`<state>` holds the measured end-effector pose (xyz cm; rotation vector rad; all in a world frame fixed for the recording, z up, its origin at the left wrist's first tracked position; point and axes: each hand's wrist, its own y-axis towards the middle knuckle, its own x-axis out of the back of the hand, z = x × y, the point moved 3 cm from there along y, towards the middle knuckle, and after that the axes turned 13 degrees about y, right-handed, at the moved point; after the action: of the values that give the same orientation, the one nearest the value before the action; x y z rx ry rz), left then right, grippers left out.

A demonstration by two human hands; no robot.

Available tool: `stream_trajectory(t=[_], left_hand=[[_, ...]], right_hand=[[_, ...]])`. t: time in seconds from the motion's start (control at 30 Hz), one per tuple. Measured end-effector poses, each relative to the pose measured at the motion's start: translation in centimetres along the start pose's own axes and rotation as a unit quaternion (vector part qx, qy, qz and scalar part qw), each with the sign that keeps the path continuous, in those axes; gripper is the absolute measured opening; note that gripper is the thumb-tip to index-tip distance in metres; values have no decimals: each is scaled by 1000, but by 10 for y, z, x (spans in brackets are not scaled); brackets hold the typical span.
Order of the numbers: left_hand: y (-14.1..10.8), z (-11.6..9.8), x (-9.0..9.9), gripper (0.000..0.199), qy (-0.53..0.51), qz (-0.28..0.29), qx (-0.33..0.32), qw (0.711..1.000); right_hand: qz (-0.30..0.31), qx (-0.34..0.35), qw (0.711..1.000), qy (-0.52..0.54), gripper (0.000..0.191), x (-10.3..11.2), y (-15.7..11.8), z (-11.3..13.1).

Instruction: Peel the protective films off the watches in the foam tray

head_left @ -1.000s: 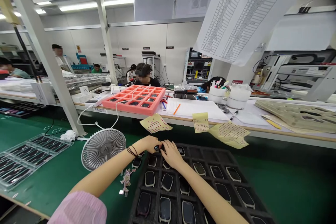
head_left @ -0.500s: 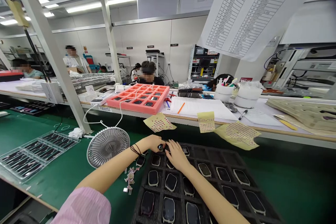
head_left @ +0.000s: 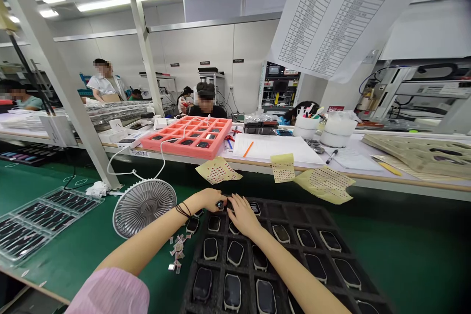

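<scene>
A black foam tray (head_left: 290,250) with square compartments holds several rectangular watch bodies, such as a watch with a pale frame (head_left: 265,296). At the tray's far left corner, my left hand (head_left: 213,200) has its fingers closed on a small watch (head_left: 220,204) with a lit screen. My right hand (head_left: 243,213) lies over the far row of compartments, its fingers stretched forward and its fingertips close to my left hand. Just right of these fingers a watch (head_left: 254,208) shows white lines on its screen.
Left of the tray are a grey fan (head_left: 145,208), small pink-white pieces (head_left: 177,252) and clear trays of dark strips (head_left: 47,221). A raised shelf holds a pink foam tray (head_left: 187,136), papers (head_left: 275,149) and white tubs (head_left: 336,130). Other people are beyond.
The whole view has shifted slightly, so things appear a little further left. Both hands keep nearly the same place at the tray's far left corner.
</scene>
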<state>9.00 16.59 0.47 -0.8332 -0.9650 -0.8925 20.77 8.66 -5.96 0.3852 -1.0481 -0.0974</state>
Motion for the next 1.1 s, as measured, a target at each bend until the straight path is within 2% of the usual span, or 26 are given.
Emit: stream_trajectory(t=[0.63,0.77,0.9,1.0,1.1], left_hand=[[2,1,-1,26,-23,-15,-1,1000],[-11,2,-4,32,-41,-40,25,998],[-32,-9,1,30,-38,-76,37,996],[-47,-23,7,17,-33,-65,5,997],[-57,-31,8,20,-30,-38,-17,999]], right_hand=[[2,-1,1000,1,41,4,1,2],[-16,-19,1000,-13,39,12,2,3],[-30,-61,996,-50,36,20,4,4],[-15,-87,993,-77,39,21,7,7],[9,-116,988,-97,49,20,12,9]])
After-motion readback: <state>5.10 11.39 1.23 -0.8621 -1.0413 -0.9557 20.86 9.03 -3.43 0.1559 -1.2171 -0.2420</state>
